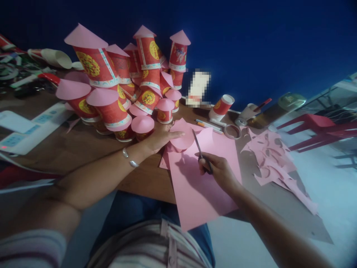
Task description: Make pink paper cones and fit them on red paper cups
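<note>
Between the thumb and fingers of my left hand is a pink paper circle, held up over the table. My right hand grips a pair of black-handled scissors, its blades pointing up and left at the circle's right edge. Whether the blades touch the paper, I cannot tell. Beneath both hands lies a large sheet of pink paper, its near corner hanging over the table edge. Just beyond my left hand stand several red paper cups with pink cone tops, some stacked on others.
Curved pink paper scraps cover the table's right side. Behind the sheet are pens, a roll of tape and a red-and-white paper cup. A white power strip lies left. A red stool stands right.
</note>
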Tool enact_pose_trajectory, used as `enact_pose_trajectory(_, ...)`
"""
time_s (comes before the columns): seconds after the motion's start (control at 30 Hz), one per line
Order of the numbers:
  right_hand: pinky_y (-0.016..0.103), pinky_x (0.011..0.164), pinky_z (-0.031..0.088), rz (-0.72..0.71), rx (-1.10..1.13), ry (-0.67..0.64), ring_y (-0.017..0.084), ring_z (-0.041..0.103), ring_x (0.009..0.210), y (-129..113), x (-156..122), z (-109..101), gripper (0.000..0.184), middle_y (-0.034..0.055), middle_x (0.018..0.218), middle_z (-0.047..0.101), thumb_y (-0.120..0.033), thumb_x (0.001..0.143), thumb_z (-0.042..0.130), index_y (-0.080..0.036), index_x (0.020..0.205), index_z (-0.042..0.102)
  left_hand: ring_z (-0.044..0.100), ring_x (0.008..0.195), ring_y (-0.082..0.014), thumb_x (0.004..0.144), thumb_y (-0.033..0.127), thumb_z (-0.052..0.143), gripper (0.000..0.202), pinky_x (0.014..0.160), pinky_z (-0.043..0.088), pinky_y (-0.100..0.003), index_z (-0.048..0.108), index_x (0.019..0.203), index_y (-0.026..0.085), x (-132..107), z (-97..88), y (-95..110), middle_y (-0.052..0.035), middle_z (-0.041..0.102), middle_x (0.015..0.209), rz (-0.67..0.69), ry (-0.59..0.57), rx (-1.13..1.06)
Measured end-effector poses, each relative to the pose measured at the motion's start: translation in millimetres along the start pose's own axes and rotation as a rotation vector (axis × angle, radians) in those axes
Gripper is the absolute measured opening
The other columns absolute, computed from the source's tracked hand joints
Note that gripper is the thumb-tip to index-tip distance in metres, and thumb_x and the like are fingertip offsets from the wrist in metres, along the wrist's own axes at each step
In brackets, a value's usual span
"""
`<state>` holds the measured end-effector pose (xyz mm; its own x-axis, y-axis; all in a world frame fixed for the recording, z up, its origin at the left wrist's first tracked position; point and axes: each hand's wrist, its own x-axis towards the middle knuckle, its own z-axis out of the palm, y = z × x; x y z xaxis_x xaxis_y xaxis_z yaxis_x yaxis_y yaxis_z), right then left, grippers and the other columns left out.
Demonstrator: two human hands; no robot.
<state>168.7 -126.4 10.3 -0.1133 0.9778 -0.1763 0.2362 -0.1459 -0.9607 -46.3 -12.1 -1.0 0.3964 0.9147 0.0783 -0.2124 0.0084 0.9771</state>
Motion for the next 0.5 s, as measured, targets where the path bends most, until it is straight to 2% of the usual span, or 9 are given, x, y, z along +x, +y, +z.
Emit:
enact_pose_trajectory(0.17,0.031,0.058,0.048,-0.004,0.011,0.004,0.014,0.055,0.06,1.7,-0.1,0.6,0.054,-0.0008,0.064,0.059,-0.058,0.085,0.068,-0.011,0.112,0.072,0.062,0.123,-0.0277,0.07,0.031,0.084,0.042,0.112,0.045,-0.046,0.071,0.108,0.018,0.9,-0.2,0.9,-0.0087,0.076,0.109,-0.005,-0.004,0.009)
enact_pose_trajectory(0.37,0.031,0.058,0.049,-0.009,0.011,-0.001,0.014,0.056,0.061,0.4,1.7,1.4,0.052,-0.0001,0.066,0.06,-0.057,0.085,0.069,-0.012,0.111,0.072,0.067,0.113,-0.0311,0.066,0.036,0.086,0.04,0.105,0.051,-0.05,0.075,0.097,0.014,0.6,-2.8,2.8,-0.011,0.077,0.098,-0.061,-0.037,0.049)
enact_pose_trajectory(0.5,0.031,0.059,0.049,-0.008,0.004,-0.003,0.015,0.057,0.062,-1.4,1.2,2.4,0.051,0.0002,0.066,0.06,-0.057,0.087,0.067,-0.012,0.111,0.071,0.065,0.116,-0.0307,0.068,0.038,0.086,0.044,0.104,0.052,-0.049,0.075,0.104,0.015,-0.8,-2.3,5.0,-0.011,0.077,0.101,-0.074,-0.063,0.037)
